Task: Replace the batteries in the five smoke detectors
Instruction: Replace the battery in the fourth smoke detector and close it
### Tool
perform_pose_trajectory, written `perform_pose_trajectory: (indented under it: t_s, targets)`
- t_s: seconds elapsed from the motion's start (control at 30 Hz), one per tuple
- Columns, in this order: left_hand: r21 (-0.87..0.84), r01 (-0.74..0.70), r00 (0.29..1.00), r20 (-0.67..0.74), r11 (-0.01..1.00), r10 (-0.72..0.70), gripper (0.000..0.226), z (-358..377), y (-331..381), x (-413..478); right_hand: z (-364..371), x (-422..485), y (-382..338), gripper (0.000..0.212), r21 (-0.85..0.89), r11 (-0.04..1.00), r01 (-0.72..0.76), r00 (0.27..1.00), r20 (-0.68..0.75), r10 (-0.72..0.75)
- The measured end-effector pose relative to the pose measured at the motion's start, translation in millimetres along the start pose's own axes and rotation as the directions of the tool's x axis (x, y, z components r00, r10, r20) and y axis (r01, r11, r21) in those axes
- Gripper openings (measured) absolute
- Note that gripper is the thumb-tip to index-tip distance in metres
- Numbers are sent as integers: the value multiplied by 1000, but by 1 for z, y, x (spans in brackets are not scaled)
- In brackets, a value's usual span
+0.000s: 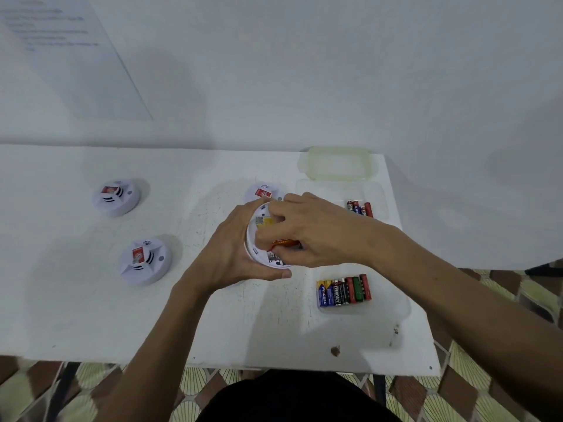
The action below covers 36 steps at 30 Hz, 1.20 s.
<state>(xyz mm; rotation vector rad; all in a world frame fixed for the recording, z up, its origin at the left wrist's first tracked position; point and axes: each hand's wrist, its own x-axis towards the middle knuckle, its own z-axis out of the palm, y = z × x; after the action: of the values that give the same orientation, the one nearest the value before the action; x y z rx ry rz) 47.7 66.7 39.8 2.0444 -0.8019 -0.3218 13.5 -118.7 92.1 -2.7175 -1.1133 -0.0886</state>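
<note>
Soft, fairly bright light falls on the white desk (91, 315). The smoke detectors (115, 197) on its left half cast short shadows rightward; broad grey shadows cross the wall (304, 71) behind it. The picture is soft, the desk's edges bow, and print on the sheet (61, 41) above its left end is blurred.

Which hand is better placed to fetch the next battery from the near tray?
Right, probably. The right hand is on the same side as the near tray of batteries, once it lets go of the orange battery. The left hand has its grip on the upturned detector.
</note>
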Motion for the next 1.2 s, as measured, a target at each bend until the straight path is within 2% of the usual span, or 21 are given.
perform_pose_trajectory:
  t_s: [0.2,0.33,0.43,0.57,0.73,0.83,0.97,1.07,1.2]
  targets:
    - [-2,-11,1000,9,1000,11,84,2,-1,1,1,-4,2,6,142,989,-33,999,-7,34]
    - [19,-38,999,-28,999,38,86,-1,5,4,-1,-16,-2,5,315,943,-107,982,-117,150]
    - [73,-81,994,-67,994,86,90,0,2,5,-7,-34,-3,9,519,830,-206,925,-173,338]
    - [87,-86,991,-92,993,94,93,4,-3,6,-10,-73,4,11,689,630,-357,827,-80,557]
    - [75,-116,988,-95,990,123,91,10,-1,12,16,-124,9,14,531,504,-681,639,95,763]
    - [85,-96,992,-78,992,103,96,14,-5,15,44,-139,8,10,433,428,-793,529,140,837]
    - [84,-73,996,-43,994,76,101,18,-11,18,82,-146,12,1,189,488,-852,513,120,850]
    - [96,-61,997,-39,993,65,100,19,-11,18,104,-146,14,9,37,491,-870,492,130,861]
    - [91,-67,996,-58,994,73,92,18,-7,17,109,-143,16,12,57,404,-913,408,192,893]
